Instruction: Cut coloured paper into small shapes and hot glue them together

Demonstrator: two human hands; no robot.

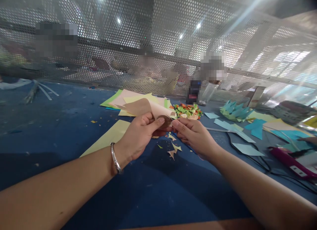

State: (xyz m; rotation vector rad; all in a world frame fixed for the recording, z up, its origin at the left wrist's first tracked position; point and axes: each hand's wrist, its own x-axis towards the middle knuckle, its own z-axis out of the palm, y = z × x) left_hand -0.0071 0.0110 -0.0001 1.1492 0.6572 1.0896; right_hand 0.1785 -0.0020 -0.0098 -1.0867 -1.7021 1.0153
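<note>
My left hand (142, 132) is closed round a curled sheet of pale pinkish-beige paper (158, 109). Its thumb presses on a brown, rounded piece (164, 121) at the sheet's near edge; whether this is part of the paper is unclear. Close against that edge, the thumb and fingers of my right hand (192, 132) are pinched together, and what is between them is hidden. Below both hands, small pointed paper scraps (175, 148) lie on the blue tabletop (119, 193). A thin blue strip or edge (184, 142) shows under my right hand.
Behind my hands are stacked coloured sheets (116, 99) and a heap of green and orange paper pieces (188, 111). At right are blue paper pieces (247, 149), a folded paper form (235, 111), a magenta power strip (292, 162) and cables. A perforated metal screen (119, 64) stands behind.
</note>
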